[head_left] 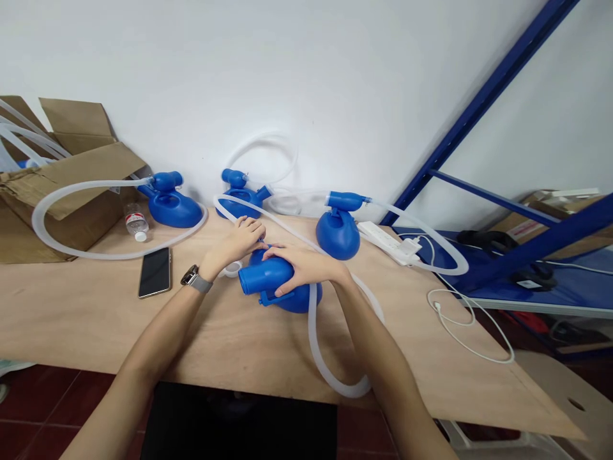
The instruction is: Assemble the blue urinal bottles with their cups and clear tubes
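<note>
A blue plastic vessel [268, 284] with a tubular neck lies on its side at the middle of the wooden table [96, 319]. My right hand [304, 267] is wrapped over its neck and body. My left hand [239, 241], with a watch on the wrist, rests on the far side of the vessel, fingers curled against it beside a translucent hose [313, 338]. The hose loops from the vessel toward the table's near edge. A small white cap [232, 269] lies just left of the vessel.
Three more blue vessels [170, 203] [239, 195] [338, 227] with hoses stand along the wall. A phone [155, 272] and a small bottle [136, 222] lie at the left by a cardboard box [71, 185]. A white power strip [387, 241] and cable [469, 332] sit right, near blue shelving [527, 255].
</note>
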A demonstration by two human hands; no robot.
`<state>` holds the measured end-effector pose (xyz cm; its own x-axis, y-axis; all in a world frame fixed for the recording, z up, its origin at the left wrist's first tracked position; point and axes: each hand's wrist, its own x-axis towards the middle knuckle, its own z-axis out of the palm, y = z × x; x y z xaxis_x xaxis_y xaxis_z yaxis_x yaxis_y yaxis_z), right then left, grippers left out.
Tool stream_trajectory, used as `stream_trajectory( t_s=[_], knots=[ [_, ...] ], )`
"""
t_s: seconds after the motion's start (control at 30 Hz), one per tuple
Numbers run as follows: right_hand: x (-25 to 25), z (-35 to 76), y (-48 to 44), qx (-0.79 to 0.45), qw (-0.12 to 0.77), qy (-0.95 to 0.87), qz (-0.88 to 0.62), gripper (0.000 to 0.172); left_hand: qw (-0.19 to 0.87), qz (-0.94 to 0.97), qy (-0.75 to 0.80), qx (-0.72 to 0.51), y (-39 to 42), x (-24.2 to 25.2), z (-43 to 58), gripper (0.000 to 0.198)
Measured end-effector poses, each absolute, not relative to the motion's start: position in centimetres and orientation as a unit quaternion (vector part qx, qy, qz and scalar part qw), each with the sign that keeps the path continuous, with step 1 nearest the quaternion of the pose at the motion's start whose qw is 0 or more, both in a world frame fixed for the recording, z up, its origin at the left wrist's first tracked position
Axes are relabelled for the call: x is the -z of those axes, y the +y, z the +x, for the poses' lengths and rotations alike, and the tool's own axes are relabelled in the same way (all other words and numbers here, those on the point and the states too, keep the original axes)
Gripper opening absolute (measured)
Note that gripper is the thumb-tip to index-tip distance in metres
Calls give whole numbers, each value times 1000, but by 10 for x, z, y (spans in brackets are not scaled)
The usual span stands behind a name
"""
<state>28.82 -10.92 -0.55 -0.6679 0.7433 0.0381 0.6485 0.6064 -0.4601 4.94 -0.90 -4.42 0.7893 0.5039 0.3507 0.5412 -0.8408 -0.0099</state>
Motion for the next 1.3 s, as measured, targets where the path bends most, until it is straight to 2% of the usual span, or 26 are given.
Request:
stream_trajectory(
  t_s=[0.1, 0.4, 0.7, 0.97, 1.13, 1.3],
  knots=[
    [7, 289, -108, -214, 108, -887, -395, 76, 32, -947, -272, 171, -7, 44, 47, 27],
    [10, 288, -107, -206, 110, -883, -407, 76, -70, -913, -322, 239, -6, 52, 56, 8],
    [8, 284, -110, -211, 85, -887, -401, 82, -188, -882, -342, 266, -5, 44, 54, 20],
    [9, 283, -111, -219, 75, -882, -411, 82, -231, -883, -318, 257, -11, 31, 53, 28],
    [8, 282, -112, -206, 75, -886, -408, 83, -269, -833, -335, 348, -10, 41, 63, 27],
    [10, 284, -111, -210, 79, -889, -399, 78, -429, -648, -367, 511, 0, 52, 72, 31]
  ],
)
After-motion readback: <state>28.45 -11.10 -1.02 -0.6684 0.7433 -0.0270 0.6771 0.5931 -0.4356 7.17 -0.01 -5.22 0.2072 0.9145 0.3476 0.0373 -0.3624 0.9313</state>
